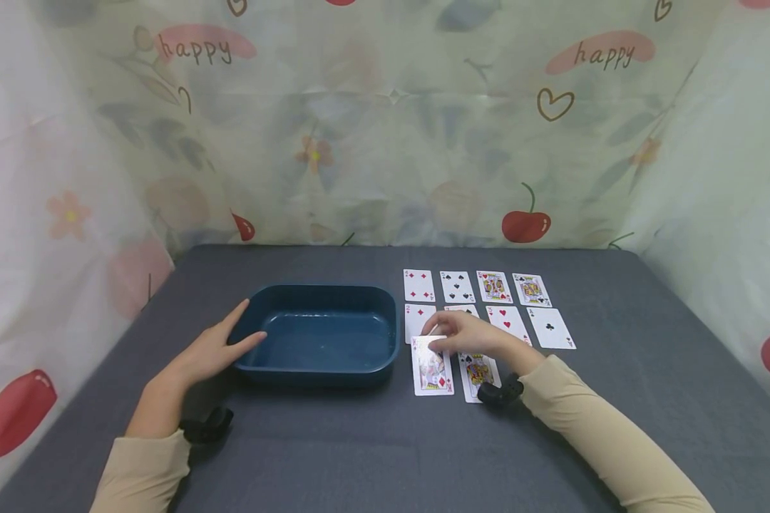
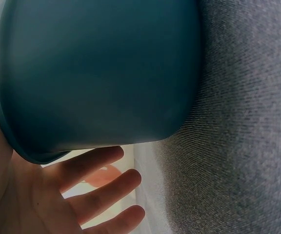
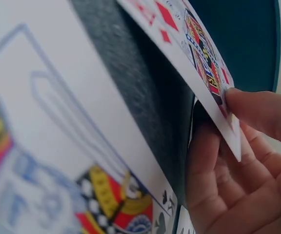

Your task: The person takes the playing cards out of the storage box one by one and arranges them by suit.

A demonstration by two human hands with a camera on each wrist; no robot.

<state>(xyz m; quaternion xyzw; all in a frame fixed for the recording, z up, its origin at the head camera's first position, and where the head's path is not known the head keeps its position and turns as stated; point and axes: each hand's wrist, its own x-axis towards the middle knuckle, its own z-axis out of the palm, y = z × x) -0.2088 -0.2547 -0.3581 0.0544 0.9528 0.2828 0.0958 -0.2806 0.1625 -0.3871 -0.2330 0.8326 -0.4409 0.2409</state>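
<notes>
My right hand [image 1: 465,333] pinches a face card of diamonds [image 1: 433,374] between thumb and fingers, at the card's far edge. In the right wrist view this playing card [image 3: 204,53] is tilted up off the dark cloth. Beside it lies a king of spades [image 1: 477,370], partly under my right wrist in the head view. My left hand [image 1: 208,356] holds the left rim of a dark blue rectangular basin [image 1: 317,374]. The thumb reaches over the rim and the fingers stay outside, several of them spread in the left wrist view [image 2: 99,195].
Two rows of face-up playing cards lie behind my right hand, including a four of diamonds [image 1: 418,285], a king of hearts [image 1: 493,286] and a three of hearts [image 1: 509,322]. One card there is mostly hidden by the hand. Patterned curtains [image 1: 391,142] surround the dark tabletop [image 1: 334,456].
</notes>
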